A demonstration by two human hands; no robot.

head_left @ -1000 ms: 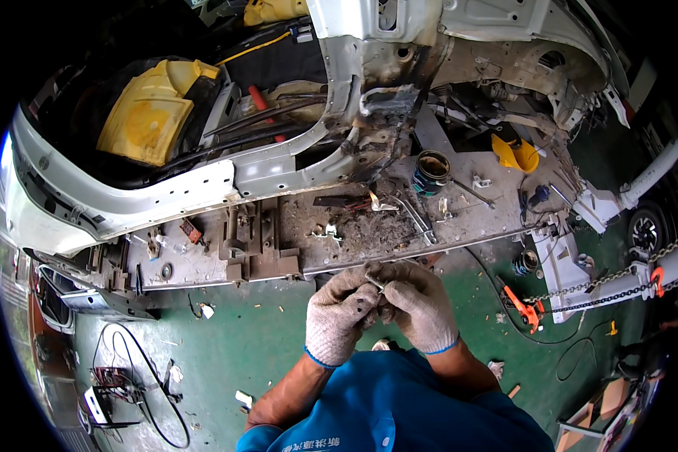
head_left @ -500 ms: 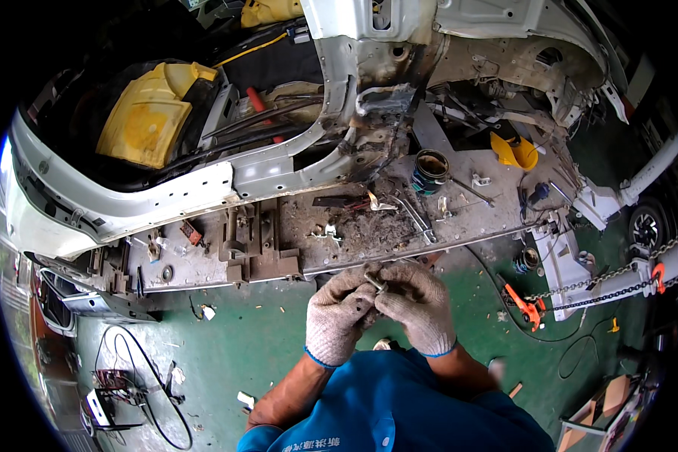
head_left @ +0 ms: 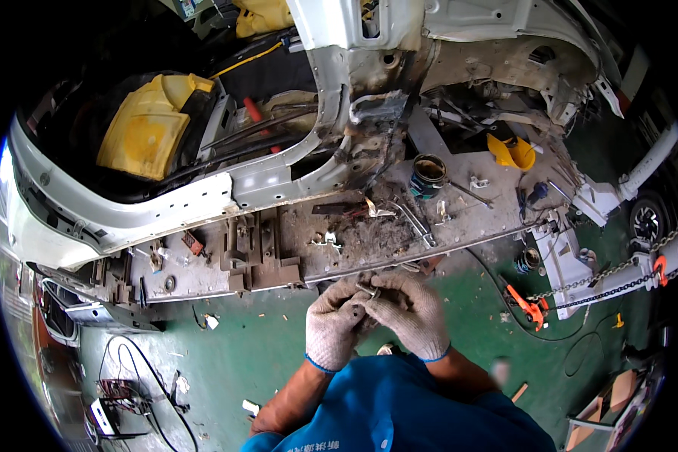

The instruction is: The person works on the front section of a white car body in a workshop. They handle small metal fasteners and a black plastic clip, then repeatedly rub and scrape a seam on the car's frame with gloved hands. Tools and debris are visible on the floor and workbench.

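Observation:
Just in front of the work platform's (head_left: 339, 273) edge, my two gloved hands meet, fingers curled toward each other. Between their fingertips lies a small metal bolt (head_left: 368, 289), its shaft slanting across the gap. My left hand (head_left: 334, 324), in a dirty white knit glove with a blue cuff, pinches it from one side. My right hand (head_left: 408, 318), gloved alike, closes on it from the other side. The fingers partly hide the bolt's ends. Beyond the hands, a shiny metal clamp (head_left: 326, 240) rests on the dusty platform.
A stripped car body (head_left: 196, 197) spans the far side. On the platform stand an open can (head_left: 428, 176), a yellow container (head_left: 511, 152) and a brown steel fixture (head_left: 260, 252). Chains (head_left: 603, 288) with an orange hook (head_left: 531, 309) are at right. Cables (head_left: 139, 361) lie on the green floor.
The bolt has turned a little between my fingers, and my hands have shifted slightly. The view has tilted a bit; the things on the platform stay put.

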